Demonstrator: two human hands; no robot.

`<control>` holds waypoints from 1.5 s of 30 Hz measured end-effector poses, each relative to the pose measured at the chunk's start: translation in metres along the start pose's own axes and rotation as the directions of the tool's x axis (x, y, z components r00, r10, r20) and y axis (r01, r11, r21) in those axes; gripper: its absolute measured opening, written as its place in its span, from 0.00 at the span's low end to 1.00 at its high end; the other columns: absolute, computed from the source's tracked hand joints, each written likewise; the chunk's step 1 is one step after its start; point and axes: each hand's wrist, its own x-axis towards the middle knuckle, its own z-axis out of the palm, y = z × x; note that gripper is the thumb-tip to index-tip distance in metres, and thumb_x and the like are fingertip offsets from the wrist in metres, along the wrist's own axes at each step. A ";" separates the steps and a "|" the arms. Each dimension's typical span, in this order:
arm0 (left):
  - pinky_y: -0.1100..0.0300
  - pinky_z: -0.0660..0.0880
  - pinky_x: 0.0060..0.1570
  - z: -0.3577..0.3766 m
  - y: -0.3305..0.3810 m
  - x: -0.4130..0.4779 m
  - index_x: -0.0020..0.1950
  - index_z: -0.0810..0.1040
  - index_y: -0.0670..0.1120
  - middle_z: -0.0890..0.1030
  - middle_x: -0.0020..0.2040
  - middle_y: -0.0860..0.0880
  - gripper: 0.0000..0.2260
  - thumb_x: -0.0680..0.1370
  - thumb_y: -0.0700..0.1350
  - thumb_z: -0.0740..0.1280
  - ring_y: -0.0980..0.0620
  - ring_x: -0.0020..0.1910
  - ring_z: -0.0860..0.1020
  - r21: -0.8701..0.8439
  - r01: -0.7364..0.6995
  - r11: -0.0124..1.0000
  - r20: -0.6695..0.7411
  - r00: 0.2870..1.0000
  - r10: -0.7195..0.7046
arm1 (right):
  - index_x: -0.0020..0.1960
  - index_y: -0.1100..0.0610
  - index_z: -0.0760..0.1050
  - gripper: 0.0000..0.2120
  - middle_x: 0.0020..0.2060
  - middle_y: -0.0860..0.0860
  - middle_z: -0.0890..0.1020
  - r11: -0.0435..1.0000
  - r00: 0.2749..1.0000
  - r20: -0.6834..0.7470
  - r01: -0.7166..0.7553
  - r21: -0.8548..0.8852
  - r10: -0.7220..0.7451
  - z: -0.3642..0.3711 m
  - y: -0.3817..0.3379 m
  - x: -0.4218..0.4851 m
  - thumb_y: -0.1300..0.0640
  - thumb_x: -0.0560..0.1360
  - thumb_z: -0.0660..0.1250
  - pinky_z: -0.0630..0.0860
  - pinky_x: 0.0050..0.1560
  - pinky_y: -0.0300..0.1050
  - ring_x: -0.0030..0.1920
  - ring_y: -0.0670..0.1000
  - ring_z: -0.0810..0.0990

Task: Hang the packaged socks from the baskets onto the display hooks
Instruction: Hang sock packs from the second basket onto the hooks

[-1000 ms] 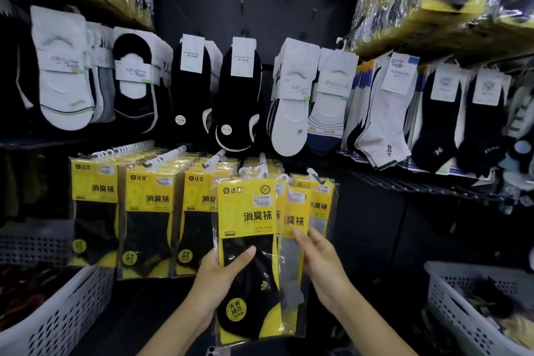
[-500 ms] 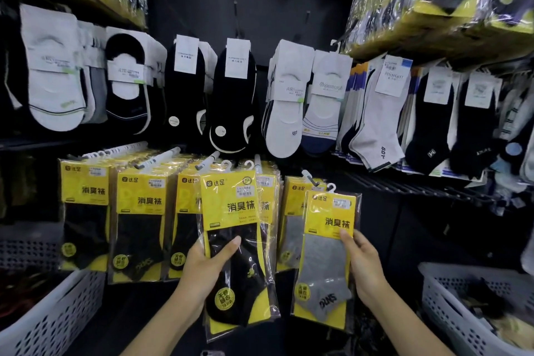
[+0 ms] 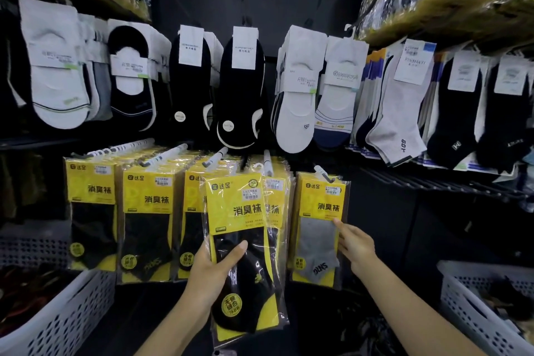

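Outside each forearm stands a white basket, the left basket (image 3: 57,324) and the right basket (image 3: 474,295), both with dim stock inside, so I'd judge plenty is left to hang. The left hand (image 3: 215,272) grips a black-sock pack (image 3: 245,211), thumb across its front, its top raised before the hooks but seemingly not on one yet. The right hand (image 3: 354,246), well apart from the left, lays nearly straight fingers on the edge of a grey-sock pack (image 3: 316,228) hanging from the hook (image 3: 322,173) above it. Beyond the left hand, yellow packs (image 3: 147,199) fill the other hooks
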 end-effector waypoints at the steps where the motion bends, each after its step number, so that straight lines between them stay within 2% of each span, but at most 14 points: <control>1: 0.59 0.66 0.57 -0.001 -0.001 0.000 0.58 0.72 0.61 0.79 0.53 0.61 0.19 0.71 0.50 0.73 0.64 0.53 0.74 0.001 0.003 1.000 0.009 1.000 -0.003 | 0.42 0.61 0.77 0.06 0.51 0.61 0.82 1.000 0.998 -0.056 -0.018 0.013 0.018 -0.001 0.003 -0.001 0.59 0.73 0.72 0.77 0.53 0.49 0.53 0.58 0.81; 5: 0.67 0.68 0.48 -0.003 -0.002 -0.002 0.53 0.74 0.61 0.80 0.49 0.63 0.13 0.72 0.50 0.72 0.67 0.49 0.75 0.005 0.009 1.000 0.023 1.000 -0.009 | 0.38 0.57 0.75 0.07 0.54 0.63 0.81 1.000 0.988 -0.155 -0.021 -0.004 0.020 -0.008 0.012 -0.019 0.60 0.74 0.71 0.77 0.54 0.49 0.54 0.59 0.80; 8: 0.66 0.68 0.47 0.000 -0.005 -0.004 0.51 0.75 0.60 0.81 0.49 0.62 0.11 0.72 0.50 0.72 0.66 0.48 0.75 0.004 0.026 1.000 0.024 0.999 -0.027 | 0.45 0.54 0.77 0.03 0.53 0.60 0.81 1.000 0.998 0.052 0.027 0.010 -0.028 -0.007 0.007 -0.042 0.56 0.76 0.68 0.76 0.51 0.44 0.56 0.56 0.80; 12: 0.59 0.68 0.58 0.011 -0.009 -0.009 0.55 0.75 0.58 0.81 0.52 0.59 0.14 0.71 0.53 0.72 0.60 0.53 0.75 -0.006 0.074 0.997 0.075 0.995 -0.073 | 0.60 0.53 0.76 0.15 0.53 0.49 0.83 0.994 0.914 0.396 0.108 -0.034 -0.086 0.007 -0.006 -0.071 0.46 0.78 0.62 0.77 0.51 0.38 0.53 0.46 0.82; 15: 0.70 0.69 0.41 0.021 -0.010 -0.015 0.48 0.76 0.59 0.82 0.40 0.65 0.07 0.72 0.52 0.71 0.66 0.45 0.77 0.010 0.106 0.994 0.093 0.990 -0.106 | 0.63 0.49 0.74 0.17 0.58 0.47 0.82 0.996 0.865 0.498 0.087 -0.011 -0.070 0.019 -0.011 -0.086 0.43 0.77 0.62 0.72 0.63 0.46 0.61 0.47 0.78; 19: 0.74 0.67 0.34 0.026 -0.004 -0.021 0.46 0.76 0.57 0.80 0.36 0.70 0.06 0.73 0.53 0.70 0.71 0.38 0.78 0.039 0.101 0.994 0.091 0.990 -0.104 | 0.65 0.53 0.73 0.17 0.52 0.46 0.84 0.993 0.896 0.428 0.107 0.042 -0.115 0.016 -0.013 -0.093 0.49 0.78 0.63 0.79 0.51 0.46 0.53 0.50 0.83; 21: 0.70 0.69 0.43 0.023 -0.002 -0.020 0.46 0.74 0.57 0.82 0.36 0.64 0.07 0.72 0.53 0.71 0.66 0.42 0.78 0.027 0.109 0.994 0.041 0.993 -0.110 | 0.67 0.52 0.72 0.18 0.54 0.47 0.84 0.993 0.915 0.386 0.119 0.028 -0.120 0.008 -0.011 -0.093 0.51 0.79 0.62 0.81 0.45 0.46 0.47 0.52 0.85; 24: 0.57 0.66 0.60 0.016 0.000 -0.014 0.54 0.74 0.52 0.77 0.52 0.57 0.16 0.71 0.55 0.71 0.52 0.60 0.72 0.023 0.126 0.992 -0.001 0.992 -0.126 | 0.63 0.54 0.75 0.14 0.51 0.47 0.85 0.989 0.947 0.286 0.145 0.022 -0.145 -0.009 -0.008 -0.087 0.53 0.79 0.62 0.77 0.42 0.39 0.46 0.45 0.84; 27: 0.50 0.65 0.66 0.008 0.005 -0.009 0.69 0.68 0.45 0.73 0.66 0.49 0.32 0.70 0.57 0.72 0.46 0.67 0.69 0.035 0.115 0.993 -0.034 0.993 -0.114 | 0.56 0.58 0.76 0.09 0.50 0.54 0.84 0.985 0.977 0.126 0.170 0.017 -0.171 -0.025 -0.008 -0.074 0.56 0.78 0.64 0.78 0.53 0.48 0.50 0.51 0.83; 29: 0.52 0.67 0.63 0.004 0.008 -0.006 0.67 0.72 0.46 0.77 0.62 0.49 0.29 0.69 0.57 0.72 0.47 0.64 0.72 0.040 0.092 0.995 -0.034 0.995 -0.091 | 0.52 0.57 0.76 0.06 0.51 0.56 0.83 0.979 0.978 0.038 0.203 0.012 -0.203 -0.034 -0.014 -0.065 0.57 0.78 0.65 0.76 0.59 0.54 0.53 0.55 0.81; 32: 0.56 0.68 0.58 0.000 0.011 -0.004 0.60 0.77 0.49 0.81 0.54 0.51 0.20 0.72 0.54 0.71 0.51 0.57 0.77 0.060 0.065 0.996 -0.030 0.998 -0.064 | 0.48 0.54 0.76 0.02 0.48 0.54 0.83 0.963 0.963 -0.004 0.271 0.010 -0.271 -0.038 -0.028 -0.055 0.57 0.78 0.65 0.76 0.55 0.49 0.50 0.54 0.81; 38: 0.67 0.70 0.41 0.004 0.015 -0.002 0.51 0.79 0.54 0.84 0.45 0.56 0.08 0.73 0.51 0.71 0.59 0.48 0.79 0.051 0.020 0.998 -0.025 1.000 -0.019 | 0.52 0.58 0.77 0.05 0.50 0.57 0.83 0.933 0.929 0.141 0.354 -0.066 -0.342 -0.021 -0.043 -0.033 0.59 0.77 0.66 0.78 0.55 0.50 0.51 0.55 0.82; 41: 0.64 0.71 0.44 0.005 0.014 -0.001 0.51 0.79 0.53 0.84 0.46 0.54 0.10 0.72 0.52 0.72 0.56 0.49 0.80 0.055 0.022 0.998 -0.019 1.000 -0.021 | 0.55 0.61 0.77 0.08 0.49 0.55 0.83 0.928 0.925 0.167 0.360 -0.102 -0.340 -0.009 -0.040 -0.021 0.59 0.77 0.66 0.77 0.49 0.42 0.48 0.51 0.81; 45: 0.57 0.72 0.53 0.006 0.010 0.004 0.56 0.78 0.51 0.82 0.51 0.52 0.16 0.71 0.54 0.72 0.53 0.53 0.78 0.052 0.046 0.998 -0.023 0.999 -0.045 | 0.54 0.59 0.78 0.08 0.45 0.51 0.83 0.958 0.958 0.115 0.273 -0.086 -0.263 0.001 -0.032 -0.005 0.57 0.76 0.67 0.78 0.48 0.43 0.47 0.50 0.82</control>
